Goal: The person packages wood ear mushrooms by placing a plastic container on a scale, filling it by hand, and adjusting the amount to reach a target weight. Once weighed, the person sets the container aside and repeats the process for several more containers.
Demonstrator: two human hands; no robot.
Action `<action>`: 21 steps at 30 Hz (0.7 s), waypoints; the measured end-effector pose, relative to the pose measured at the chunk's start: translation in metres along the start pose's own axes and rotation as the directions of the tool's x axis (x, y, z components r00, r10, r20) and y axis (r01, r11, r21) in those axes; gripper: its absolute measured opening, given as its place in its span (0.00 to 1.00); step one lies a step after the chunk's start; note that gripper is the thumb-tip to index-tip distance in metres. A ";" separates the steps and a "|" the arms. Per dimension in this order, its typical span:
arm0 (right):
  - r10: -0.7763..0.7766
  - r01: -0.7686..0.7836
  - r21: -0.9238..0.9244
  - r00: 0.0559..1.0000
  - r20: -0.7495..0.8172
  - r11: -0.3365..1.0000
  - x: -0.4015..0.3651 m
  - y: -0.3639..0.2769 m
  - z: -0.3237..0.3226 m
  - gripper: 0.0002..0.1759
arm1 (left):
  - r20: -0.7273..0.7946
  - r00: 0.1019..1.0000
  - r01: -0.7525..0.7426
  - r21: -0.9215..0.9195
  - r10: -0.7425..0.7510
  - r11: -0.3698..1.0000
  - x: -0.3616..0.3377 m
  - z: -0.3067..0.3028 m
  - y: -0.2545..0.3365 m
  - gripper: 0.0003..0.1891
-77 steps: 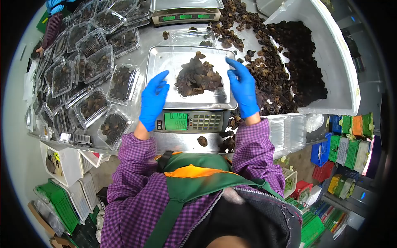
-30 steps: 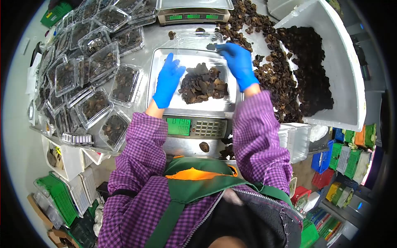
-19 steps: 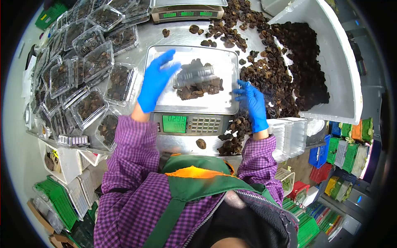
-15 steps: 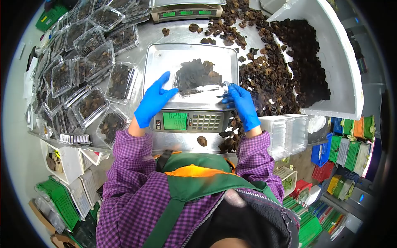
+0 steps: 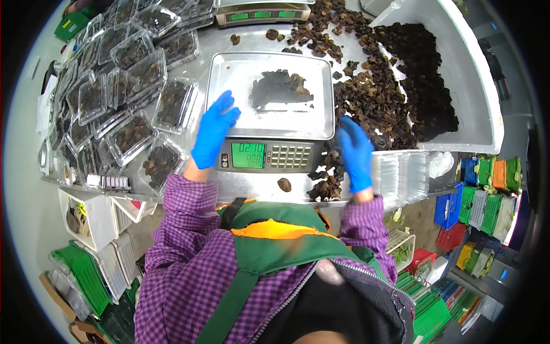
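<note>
A clear plastic box of dark wood ear mushrooms (image 5: 281, 89) sits on the steel pan (image 5: 275, 124) of a digital scale. The scale's green display (image 5: 247, 155) is lit, its digits too small to read surely. My left hand (image 5: 213, 132), in a blue glove, is over the pan's left edge, fingers stretched out and apart from the box. Just right of the pan is my right hand (image 5: 356, 153), also gloved, with its fingers extended and nothing visible in them. It is beside loose wood ear mushrooms (image 5: 372, 94) and a stack of clear plastic boxes (image 5: 404, 172).
Many filled clear boxes (image 5: 132, 137) are piled on the left of the steel table. A white foam bin (image 5: 478, 86) with more mushrooms lies at the right. A second scale (image 5: 262, 15) stands at the back. Crates (image 5: 481, 206) line the floor beyond the table.
Both hands have let go of the box. My right hand has moved right and down, off the pan; my left has drawn away leftward. The view has shifted slightly.
</note>
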State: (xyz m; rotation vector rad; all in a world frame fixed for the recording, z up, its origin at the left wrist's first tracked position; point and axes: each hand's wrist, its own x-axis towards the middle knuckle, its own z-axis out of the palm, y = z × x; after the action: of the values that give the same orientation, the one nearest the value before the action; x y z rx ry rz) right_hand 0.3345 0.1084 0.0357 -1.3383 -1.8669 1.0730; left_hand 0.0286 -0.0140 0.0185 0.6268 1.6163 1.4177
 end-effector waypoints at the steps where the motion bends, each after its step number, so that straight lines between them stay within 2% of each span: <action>1: -0.031 0.022 -0.106 0.996 -0.087 0.994 -0.016 0.007 -0.018 0.24 | -0.015 0.999 -0.035 -0.006 0.035 0.999 -0.004 -0.011 0.001 0.28; 2: -0.076 0.040 -0.211 0.983 -0.168 0.977 -0.030 0.014 -0.035 0.26 | -0.068 0.997 -0.024 -0.028 0.022 0.999 -0.007 -0.016 0.007 0.26; 4: -0.044 -0.063 -0.422 0.970 -0.239 0.904 -0.058 0.038 -0.063 0.31 | -0.073 0.996 -0.052 -0.035 0.049 0.998 -0.007 -0.031 0.006 0.25; 8: -0.118 -0.002 -0.524 0.974 -0.195 0.852 -0.088 0.039 -0.064 0.34 | -0.055 0.996 -0.068 -0.018 0.067 0.998 -0.006 -0.030 0.008 0.24; 10: -0.038 -0.142 -0.505 0.943 -0.330 0.851 -0.092 0.028 -0.068 0.35 | 0.006 0.991 -0.133 0.005 0.133 0.991 -0.006 -0.024 0.006 0.23; 11: -0.112 -0.109 -0.579 0.936 -0.333 0.808 -0.094 0.036 -0.072 0.36 | 0.011 0.991 -0.134 0.043 0.134 0.990 -0.009 -0.020 0.010 0.23; 12: -0.114 -0.106 -0.577 0.936 -0.332 0.810 -0.097 0.045 -0.076 0.36 | 0.008 0.991 -0.136 0.045 0.136 0.990 -0.010 -0.018 0.012 0.23; 14: -0.126 -0.150 -0.688 0.934 -0.334 0.710 -0.101 0.059 -0.085 0.34 | 0.033 0.990 -0.138 0.055 0.136 0.989 -0.008 -0.016 0.015 0.22; 15: -0.057 -0.138 -0.682 0.965 -0.256 0.718 -0.101 0.063 -0.090 0.26 | 0.030 0.990 -0.138 0.056 0.136 0.989 -0.007 -0.014 0.016 0.22; 16: -0.056 -0.138 -0.682 0.966 -0.254 0.719 -0.102 0.072 -0.094 0.26 | 0.033 0.990 -0.140 0.050 0.139 0.989 -0.005 -0.012 0.017 0.22; 18: 0.122 -0.251 -0.403 0.940 -0.320 0.880 -0.100 0.095 -0.102 0.17 | 0.031 0.989 -0.146 0.044 0.145 0.988 0.003 -0.006 0.019 0.22; 21: 0.196 -0.299 -0.286 0.920 -0.339 0.910 -0.093 0.092 -0.124 0.14 | 0.044 0.989 -0.144 0.084 0.141 0.986 0.020 0.002 0.020 0.22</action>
State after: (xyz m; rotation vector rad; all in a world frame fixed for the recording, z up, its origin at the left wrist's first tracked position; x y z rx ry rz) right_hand 0.5091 0.0687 0.0162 -1.8659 -1.7242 0.6300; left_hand 0.0171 0.0081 0.0317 0.8294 1.6375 1.4347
